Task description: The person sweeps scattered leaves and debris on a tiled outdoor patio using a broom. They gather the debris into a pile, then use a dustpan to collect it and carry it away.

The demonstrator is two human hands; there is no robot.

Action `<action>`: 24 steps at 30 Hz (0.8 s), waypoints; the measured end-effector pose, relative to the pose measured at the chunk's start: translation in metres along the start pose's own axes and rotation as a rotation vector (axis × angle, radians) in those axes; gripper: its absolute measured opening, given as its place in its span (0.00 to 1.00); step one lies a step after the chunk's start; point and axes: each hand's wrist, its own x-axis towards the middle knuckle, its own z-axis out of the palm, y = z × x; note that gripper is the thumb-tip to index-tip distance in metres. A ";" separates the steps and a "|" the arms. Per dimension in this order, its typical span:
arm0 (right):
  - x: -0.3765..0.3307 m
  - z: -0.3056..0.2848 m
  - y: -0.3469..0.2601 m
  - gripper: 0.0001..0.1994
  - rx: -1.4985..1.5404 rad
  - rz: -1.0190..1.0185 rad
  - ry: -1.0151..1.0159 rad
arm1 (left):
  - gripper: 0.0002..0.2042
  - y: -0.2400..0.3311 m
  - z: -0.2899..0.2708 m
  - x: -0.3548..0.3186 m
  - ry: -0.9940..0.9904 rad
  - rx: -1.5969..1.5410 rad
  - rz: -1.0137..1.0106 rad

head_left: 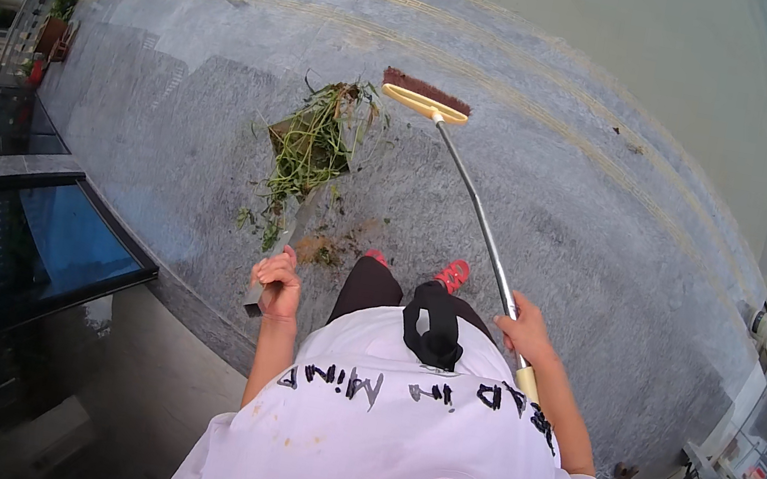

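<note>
- The left hand [277, 283] is closed tight around the grey handle of a dustpan [302, 150].
- The dustpan sits on the grey stone floor [558, 228], out in front of the person and a bit to the left.
- The dustpan is full of green weeds [315, 132]. Some weeds hang over its sides and lie on the floor next to it.
- A small heap of brown dirt [321, 249] lies on the floor just in front of the person's feet, near the dustpan handle.
- The right hand [526, 329] is closed around the shiny metal stick of a broom [471, 198], close to its pale top end.
- The broom head [425, 99] is cream with dark red-brown bristles. It rests on the floor just to the right of the dustpan, farther from the person.
- The stick slants from the broom head back down to the right hand.
- The person's red shoes [452, 273] stand on the floor between the two hands.
- The person wears a white shirt [393, 424].
- A dark glass roof [28, 241] lies past the floor's left edge.
- Plants in pots [58, 33] stand near the floor's far left corner.
</note>
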 end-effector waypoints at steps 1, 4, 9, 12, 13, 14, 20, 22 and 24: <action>0.009 -0.012 -0.002 0.11 0.015 0.025 0.023 | 0.20 -0.006 0.004 0.015 0.000 -0.024 -0.027; 0.038 -0.047 -0.001 0.06 0.153 0.092 0.070 | 0.19 -0.032 0.022 0.058 0.000 0.044 -0.017; 0.093 -0.104 -0.013 0.07 0.349 0.240 0.198 | 0.18 -0.060 0.052 0.155 -0.022 0.073 -0.036; 0.128 -0.127 -0.019 0.07 0.459 0.334 0.308 | 0.20 -0.065 0.081 0.221 -0.007 0.132 -0.022; 0.138 -0.136 -0.024 0.07 0.493 0.365 0.350 | 0.20 -0.072 0.090 0.247 -0.019 0.100 -0.042; 0.145 -0.138 -0.035 0.07 0.454 0.404 0.423 | 0.20 -0.080 0.100 0.268 -0.014 0.069 -0.052; 0.199 -0.171 -0.098 0.06 0.551 0.513 0.639 | 0.20 -0.129 0.170 0.371 -0.002 0.096 -0.056; 0.222 -0.188 -0.112 0.07 0.678 0.516 0.665 | 0.20 -0.139 0.190 0.395 -0.027 0.099 -0.079; 0.241 -0.204 -0.121 0.07 0.823 0.513 0.698 | 0.20 -0.152 0.207 0.414 -0.039 0.119 -0.098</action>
